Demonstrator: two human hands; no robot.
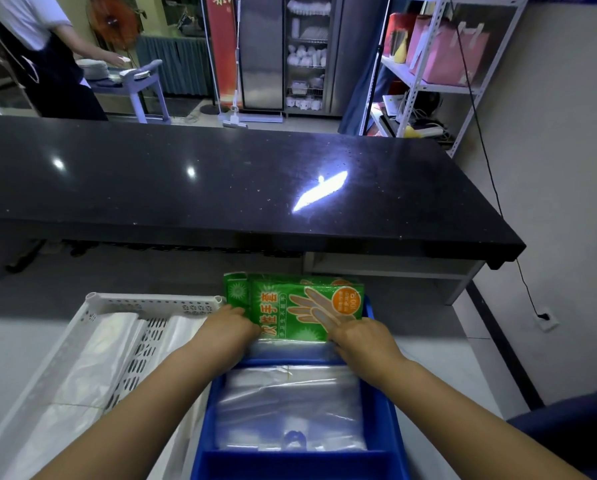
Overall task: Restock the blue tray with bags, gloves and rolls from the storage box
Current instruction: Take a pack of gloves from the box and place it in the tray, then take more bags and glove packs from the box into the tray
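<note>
Currently, both hands are working at the far compartment of the blue tray (392,441). The left hand (229,325) grips the left edge of the green glove packs (304,306), fingers curled around them. The right hand (357,337) lies against their lower right corner with fingers partly spread; whether it pinches the pack or only presses on it cannot be told. The packs stand tilted, leaning away from the person, their lower edge inside the tray and their upper part above its far wall.

The middle compartment holds a flat stack of clear plastic bags (290,407). The nearest compartment appears bare. The white perforated basket (131,344), just left of the tray, holds more pale plastic bags and is presumably the storage box.

Risks, as judged from this position:
- The packs are slick and at least two lie together; uneven pressure may let one slide out or fan sideways.
- If released while tilted, they may tip over the far wall.
- Forcing them down may buckle them.

No rolls are visible.
</note>
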